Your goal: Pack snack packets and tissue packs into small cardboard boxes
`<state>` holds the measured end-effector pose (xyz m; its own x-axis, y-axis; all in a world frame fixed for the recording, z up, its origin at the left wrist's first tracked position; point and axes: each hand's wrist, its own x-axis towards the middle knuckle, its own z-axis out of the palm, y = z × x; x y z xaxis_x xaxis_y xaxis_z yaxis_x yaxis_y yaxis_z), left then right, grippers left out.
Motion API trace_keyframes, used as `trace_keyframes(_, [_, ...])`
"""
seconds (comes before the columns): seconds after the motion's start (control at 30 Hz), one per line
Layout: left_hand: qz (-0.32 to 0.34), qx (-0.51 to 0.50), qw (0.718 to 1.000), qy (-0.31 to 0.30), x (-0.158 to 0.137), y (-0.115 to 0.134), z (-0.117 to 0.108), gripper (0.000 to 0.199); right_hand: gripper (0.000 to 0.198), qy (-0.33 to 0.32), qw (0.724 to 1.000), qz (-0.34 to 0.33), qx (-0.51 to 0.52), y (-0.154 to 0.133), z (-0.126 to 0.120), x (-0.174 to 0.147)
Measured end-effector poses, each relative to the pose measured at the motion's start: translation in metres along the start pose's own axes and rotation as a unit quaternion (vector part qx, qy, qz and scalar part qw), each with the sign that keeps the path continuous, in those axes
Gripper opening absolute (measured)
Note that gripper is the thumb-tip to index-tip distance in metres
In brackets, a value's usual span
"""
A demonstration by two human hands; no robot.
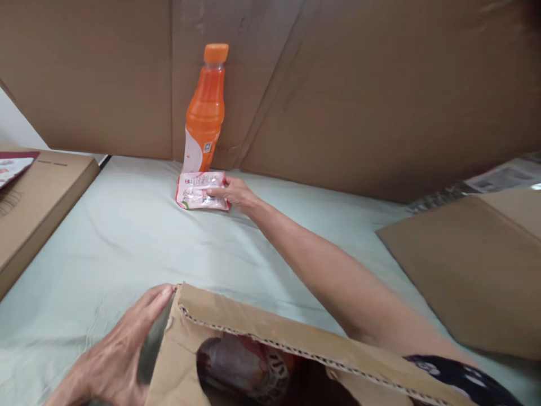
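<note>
My right hand stretches across the cloth and pinches the right end of a small pink-and-white packet. The packet, printed with small text, stands tilted at the foot of an orange drink bottle and hides its base. The bottle is upright with an orange cap, close to the cardboard behind it. At the lower left, my left hand grips the left side of an open cardboard box, its fingertips at the far corner. Inside the box, partly hidden, lies a dark bottle with a reddish label.
Tall cardboard panels stand along the back. A flat cardboard box with a printed packet on it lies at the left. Another cardboard box is at the right, with clear plastic wrap behind it. Pale green cloth covers the surface.
</note>
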<state>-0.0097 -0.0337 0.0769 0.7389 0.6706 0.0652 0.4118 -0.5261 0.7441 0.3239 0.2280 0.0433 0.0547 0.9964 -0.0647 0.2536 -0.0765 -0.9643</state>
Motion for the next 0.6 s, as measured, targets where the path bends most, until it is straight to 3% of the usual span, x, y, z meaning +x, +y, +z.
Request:
trace_keyframes(0.13, [0.037, -0.018, 0.999, 0.0, 0.011, 0.008, -0.007, 0.118, 0.058, -0.003, 0.997, 0.015, 0.075, -0.008, -0.013, -0.059])
trace_keyframes(0.27, [0.064, -0.048, 0.997, 0.002, 0.021, 0.01, -0.007, 0.112, 0.058, 0.029, 0.992, 0.071, 0.101, -0.02, -0.05, -0.148])
trace_keyframes(0.4, [0.076, -0.049, 0.996, 0.008, 0.023, 0.005, -0.004, 0.114, 0.049, 0.082, 0.986, 0.13, 0.06, -0.022, -0.097, -0.246])
trace_keyframes(0.47, [0.073, -0.039, 0.997, 0.006, 0.021, 0.001, -0.005, 0.112, 0.056, 0.127, 0.975, 0.176, 0.051, -0.014, -0.118, -0.289])
trace_keyframes(0.6, [0.07, -0.038, 0.997, 0.0, 0.015, 0.0, -0.008, 0.112, 0.061, 0.205, 0.947, 0.249, -0.007, 0.003, -0.148, -0.35])
